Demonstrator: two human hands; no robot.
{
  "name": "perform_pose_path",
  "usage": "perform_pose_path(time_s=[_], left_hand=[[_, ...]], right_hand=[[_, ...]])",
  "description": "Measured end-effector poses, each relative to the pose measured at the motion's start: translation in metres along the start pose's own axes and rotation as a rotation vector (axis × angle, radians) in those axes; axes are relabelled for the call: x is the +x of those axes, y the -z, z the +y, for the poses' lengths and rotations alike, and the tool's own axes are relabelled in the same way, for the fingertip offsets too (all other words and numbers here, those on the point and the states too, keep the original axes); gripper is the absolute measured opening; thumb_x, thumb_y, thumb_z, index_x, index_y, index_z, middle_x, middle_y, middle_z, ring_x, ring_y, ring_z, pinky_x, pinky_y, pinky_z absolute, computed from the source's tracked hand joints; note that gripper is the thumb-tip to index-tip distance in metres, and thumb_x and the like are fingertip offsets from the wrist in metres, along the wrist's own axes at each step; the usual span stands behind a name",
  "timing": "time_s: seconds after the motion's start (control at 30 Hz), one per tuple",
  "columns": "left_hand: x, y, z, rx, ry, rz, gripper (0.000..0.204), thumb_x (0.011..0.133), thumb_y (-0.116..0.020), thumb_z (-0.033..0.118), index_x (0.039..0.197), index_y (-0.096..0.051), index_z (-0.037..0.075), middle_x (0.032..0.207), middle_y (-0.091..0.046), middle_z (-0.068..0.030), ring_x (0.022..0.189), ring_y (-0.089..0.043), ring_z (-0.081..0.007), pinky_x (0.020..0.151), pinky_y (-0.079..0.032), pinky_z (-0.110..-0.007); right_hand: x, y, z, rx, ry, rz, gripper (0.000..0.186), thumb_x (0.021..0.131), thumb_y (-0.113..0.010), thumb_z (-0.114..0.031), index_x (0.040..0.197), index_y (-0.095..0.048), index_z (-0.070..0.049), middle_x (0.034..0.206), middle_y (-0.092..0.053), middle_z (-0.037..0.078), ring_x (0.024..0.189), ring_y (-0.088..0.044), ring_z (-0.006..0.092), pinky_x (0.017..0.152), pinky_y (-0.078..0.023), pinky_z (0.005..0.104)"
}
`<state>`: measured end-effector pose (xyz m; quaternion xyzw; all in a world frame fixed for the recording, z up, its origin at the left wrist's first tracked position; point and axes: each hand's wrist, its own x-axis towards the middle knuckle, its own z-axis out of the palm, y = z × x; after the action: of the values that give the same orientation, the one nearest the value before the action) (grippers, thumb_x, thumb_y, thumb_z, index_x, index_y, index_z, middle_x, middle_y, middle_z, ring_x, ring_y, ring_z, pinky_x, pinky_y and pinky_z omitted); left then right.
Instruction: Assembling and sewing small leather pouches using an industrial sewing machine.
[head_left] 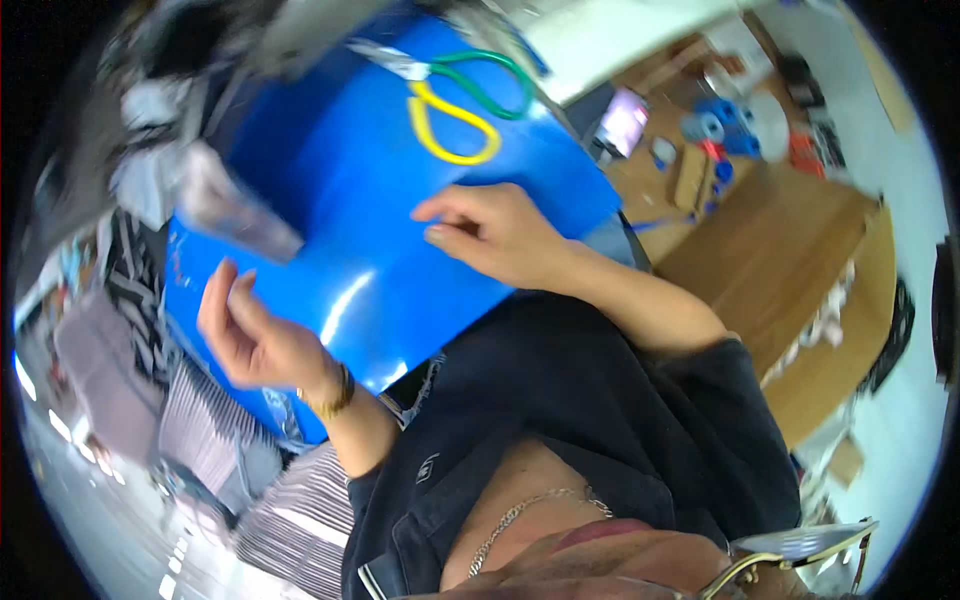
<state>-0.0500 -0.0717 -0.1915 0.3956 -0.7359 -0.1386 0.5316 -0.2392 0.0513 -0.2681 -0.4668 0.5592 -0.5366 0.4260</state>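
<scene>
My left hand (255, 325) is raised over the left part of a glossy blue sheet (400, 240), fingers loosely bent and apart, holding nothing. Just above its fingertips, a pale, motion-blurred item (235, 205) slants across the sheet; whether it rests there or is in the air I cannot tell. My right hand (490, 230) hovers at the sheet's right part, thumb and index finger a little apart with nothing visible between them. Beyond it lie scissors (450, 115) with one green and one yellow handle.
A phone with lit screen (622, 122) stands at upper right, beside a brown board (750, 240) holding blue spools (720, 130) and small items. Piles of striped grey fabric (215, 440) lie at lower left. Dark clutter (120, 80) and pale pieces fill the upper left.
</scene>
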Motion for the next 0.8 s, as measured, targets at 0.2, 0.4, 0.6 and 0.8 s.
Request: perform_pose_path(time_s=[0.2,0.4,0.6,0.8], left_hand=[[-0.006,0.0,0.129,-1.253,-0.019,-0.141,0.019,0.084,-0.072,0.025,0.099,-0.06,0.021,0.088,-0.054,0.0035,0.082,-0.048,-0.0171,0.065,-0.04,-0.03],[0.016,-0.022,0.164,-1.572,-0.155,-0.345,0.025,0.092,-0.055,0.003,0.116,-0.061,-0.003,0.116,-0.059,-0.0094,0.096,-0.057,-0.0185,0.093,-0.05,-0.032],[0.015,-0.027,0.172,-1.521,-0.222,-0.364,0.026,0.09,-0.054,0.001,0.116,-0.061,-0.002,0.117,-0.058,-0.0065,0.095,-0.056,-0.0143,0.092,-0.049,-0.028],[0.011,-0.004,0.16,-1.262,-0.302,-0.384,0.032,0.095,-0.055,0.01,0.126,-0.053,0.002,0.112,-0.053,-0.0004,0.099,-0.053,-0.0075,0.091,-0.049,-0.026]], right_hand=[[-0.005,0.002,0.011,-0.169,0.165,0.039,0.02,0.088,-0.066,-0.013,0.106,-0.066,-0.003,0.084,-0.068,0.013,0.07,-0.065,0.0253,0.062,-0.051,0.0338],[-0.009,-0.004,0.019,-0.086,0.255,0.095,0.019,0.087,-0.065,-0.01,0.104,-0.066,-0.001,0.082,-0.068,0.013,0.069,-0.066,0.0248,0.063,-0.052,0.033],[-0.007,-0.006,0.02,-0.062,0.325,0.135,0.017,0.086,-0.065,-0.007,0.101,-0.066,0.0,0.082,-0.069,0.014,0.067,-0.067,0.024,0.061,-0.053,0.0338],[-0.006,-0.004,0.018,-0.083,0.32,0.128,0.016,0.086,-0.066,-0.008,0.1,-0.066,0.0,0.083,-0.069,0.014,0.069,-0.067,0.0253,0.062,-0.053,0.0343]])
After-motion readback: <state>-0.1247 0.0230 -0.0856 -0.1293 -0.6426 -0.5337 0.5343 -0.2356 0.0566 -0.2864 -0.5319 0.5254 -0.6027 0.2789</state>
